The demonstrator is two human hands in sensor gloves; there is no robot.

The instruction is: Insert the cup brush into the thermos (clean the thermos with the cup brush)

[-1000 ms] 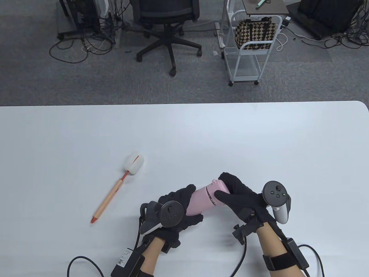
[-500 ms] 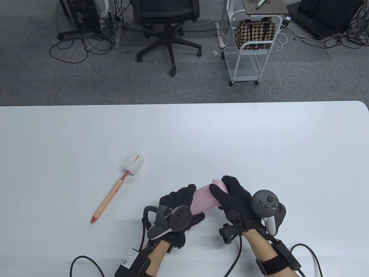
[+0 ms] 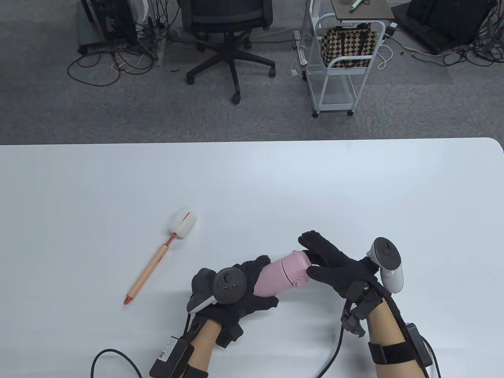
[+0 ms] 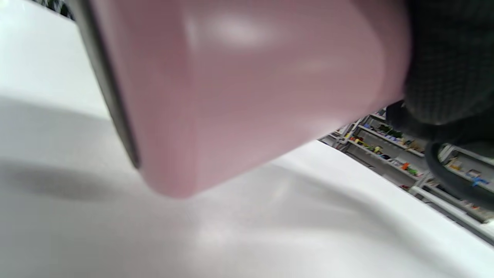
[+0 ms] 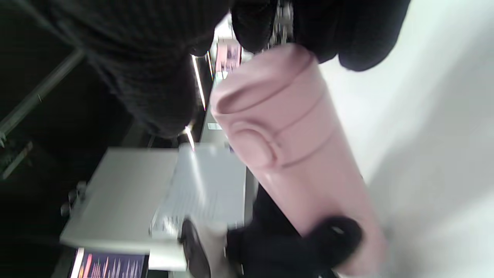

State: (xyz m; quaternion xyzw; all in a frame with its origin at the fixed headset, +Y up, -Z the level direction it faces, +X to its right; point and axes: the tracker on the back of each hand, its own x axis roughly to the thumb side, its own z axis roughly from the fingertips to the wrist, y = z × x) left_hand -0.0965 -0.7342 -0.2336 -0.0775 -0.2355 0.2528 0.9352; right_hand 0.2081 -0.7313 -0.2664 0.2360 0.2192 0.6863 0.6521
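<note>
Left hand [image 3: 240, 293] is wrapped around the base end of the pink thermos [image 3: 281, 274], holding it tilted off the white table [image 3: 354, 189]. Right hand [image 3: 334, 264] has its fingers spread at the lid [image 5: 266, 96], fingertips touching it I think, view's blurry. Lid looks on, so a weak grip there could let the bottle twist and slip. Cup brush [image 3: 159, 256] lies untouched, well apart on the left.

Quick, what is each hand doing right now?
Left hand: grips the pink thermos by its lower body.
Right hand: fingertips touch the thermos lid end.
</note>
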